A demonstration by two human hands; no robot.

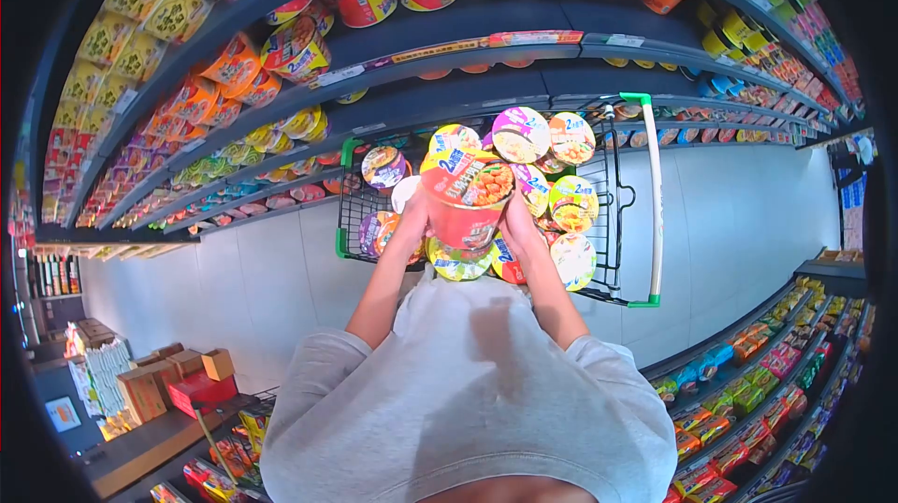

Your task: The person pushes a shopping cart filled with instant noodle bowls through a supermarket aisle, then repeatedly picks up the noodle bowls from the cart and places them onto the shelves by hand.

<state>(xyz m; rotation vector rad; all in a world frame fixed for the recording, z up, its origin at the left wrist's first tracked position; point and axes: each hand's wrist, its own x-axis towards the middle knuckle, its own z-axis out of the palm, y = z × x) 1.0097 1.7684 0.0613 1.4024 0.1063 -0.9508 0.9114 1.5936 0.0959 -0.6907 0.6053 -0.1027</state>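
Observation:
A red instant noodle cup [464, 208] is held up in front of my chest, its printed lid tilted toward me. My left hand [414, 221] grips its left side, and my right hand [516, 221] grips its right side. Beneath it stands a black wire shopping cart [613, 194] with green corners, holding several more noodle cups. Among them are a cup with a purple and white lid [520, 135], a yellow-green one [573, 204] and a purple one [384, 167] at the left. The held cup hides part of the cart's contents.
Long shelves [552, 50] of noodle cups curve across the far side. The cart's white handle [655, 204] is at the right. Packaged goods fill a shelf [748, 381] at the lower right. Cardboard boxes [145, 386] sit at the lower left, near the grey floor [271, 288].

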